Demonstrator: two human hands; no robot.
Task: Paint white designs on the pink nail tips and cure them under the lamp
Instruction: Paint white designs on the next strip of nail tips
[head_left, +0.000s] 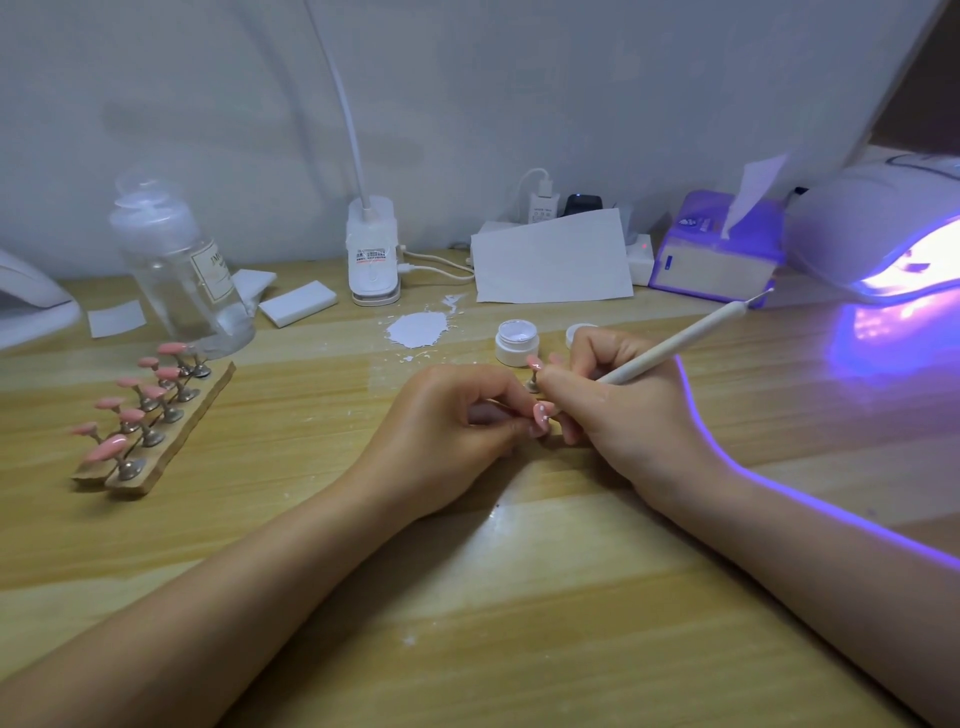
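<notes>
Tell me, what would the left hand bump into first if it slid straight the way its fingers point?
Probably the right hand: the left hand points right, its fingers already pinching the small pink nail tip between both hands.

A single view, from a wide-angle camera worn on the person's head, looks forward and down over the wooden counter (519, 597); both forearms enter from the bottom edge and meet near the middle, so the left hand (457, 421) and right hand (623, 400) sit close to the lens; the far wall (467, 104) fills the upper part; the wide angle bends straight lines near the edges; the lit curing lamp (883, 234) sits at the right border, partly cut off.
</notes>
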